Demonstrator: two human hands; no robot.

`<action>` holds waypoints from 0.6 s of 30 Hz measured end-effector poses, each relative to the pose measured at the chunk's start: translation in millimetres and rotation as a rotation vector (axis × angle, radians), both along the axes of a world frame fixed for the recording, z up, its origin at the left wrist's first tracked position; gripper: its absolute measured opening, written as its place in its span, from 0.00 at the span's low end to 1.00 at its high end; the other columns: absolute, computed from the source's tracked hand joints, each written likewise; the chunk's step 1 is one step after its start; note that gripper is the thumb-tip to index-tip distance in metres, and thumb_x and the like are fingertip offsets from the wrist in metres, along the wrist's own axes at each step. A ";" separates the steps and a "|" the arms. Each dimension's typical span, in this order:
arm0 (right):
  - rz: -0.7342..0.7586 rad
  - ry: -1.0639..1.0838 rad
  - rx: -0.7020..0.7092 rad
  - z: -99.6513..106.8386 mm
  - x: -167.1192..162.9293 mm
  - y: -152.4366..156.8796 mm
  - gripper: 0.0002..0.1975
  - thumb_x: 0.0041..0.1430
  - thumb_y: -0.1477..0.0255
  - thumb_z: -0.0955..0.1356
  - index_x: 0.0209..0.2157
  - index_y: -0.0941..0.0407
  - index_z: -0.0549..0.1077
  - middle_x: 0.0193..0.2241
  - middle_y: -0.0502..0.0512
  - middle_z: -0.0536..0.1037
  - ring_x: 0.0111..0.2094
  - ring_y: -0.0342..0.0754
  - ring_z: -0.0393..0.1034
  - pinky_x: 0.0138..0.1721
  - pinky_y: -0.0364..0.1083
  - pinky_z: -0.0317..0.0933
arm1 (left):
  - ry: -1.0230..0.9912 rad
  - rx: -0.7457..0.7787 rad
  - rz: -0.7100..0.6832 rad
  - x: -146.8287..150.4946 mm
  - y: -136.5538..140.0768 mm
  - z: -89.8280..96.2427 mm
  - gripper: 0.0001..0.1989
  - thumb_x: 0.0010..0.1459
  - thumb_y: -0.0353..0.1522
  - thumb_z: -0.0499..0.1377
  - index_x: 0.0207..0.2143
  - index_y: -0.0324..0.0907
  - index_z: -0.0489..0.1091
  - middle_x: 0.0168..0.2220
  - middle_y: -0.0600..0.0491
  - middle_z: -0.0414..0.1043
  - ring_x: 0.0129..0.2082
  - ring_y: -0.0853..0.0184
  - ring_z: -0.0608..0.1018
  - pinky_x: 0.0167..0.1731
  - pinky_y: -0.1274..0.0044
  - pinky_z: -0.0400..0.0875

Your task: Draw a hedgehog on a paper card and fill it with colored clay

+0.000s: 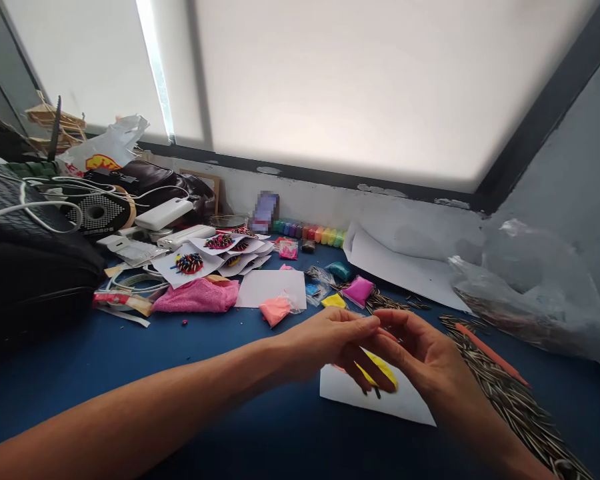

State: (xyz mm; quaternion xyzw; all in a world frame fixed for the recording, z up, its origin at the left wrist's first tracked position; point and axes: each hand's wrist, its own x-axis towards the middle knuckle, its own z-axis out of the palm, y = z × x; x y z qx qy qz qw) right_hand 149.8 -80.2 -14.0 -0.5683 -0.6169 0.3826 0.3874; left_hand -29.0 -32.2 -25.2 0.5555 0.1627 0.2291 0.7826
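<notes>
In front of me my left hand [331,332] and my right hand [427,350] meet at the fingertips. Thumbs and forefingers look pinched together, and whatever small thing may be between them is hidden. Under the hands lies a white sheet [405,408] bearing a flattened yellow clay shape [387,375], partly covered by my fingers. Small dark bits show at the lower edge of the yellow clay. To the right of my right hand spreads a long pile of striped sunflower seeds [513,403], with an orange stick-like tool [493,353] on it.
Beyond my hands are bags of clay: yellow [334,302], magenta [359,291] and coral [275,310]. Paper cards with seed designs [189,264] and a pink cloth [197,296] lie left. A clear plastic bag [535,300] stands right; a black bag [30,267] fills the left edge.
</notes>
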 end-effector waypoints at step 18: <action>0.034 0.020 0.078 2.7 -1.8 -1.8 0.15 0.56 0.55 0.70 0.39 0.50 0.78 0.36 0.53 0.80 0.42 0.51 0.74 0.39 0.45 0.69 | 0.091 0.031 0.303 -0.9 8.6 -4.7 0.21 0.52 0.35 0.66 0.47 0.40 0.67 0.32 0.49 0.79 0.23 0.66 0.80 0.22 0.79 0.69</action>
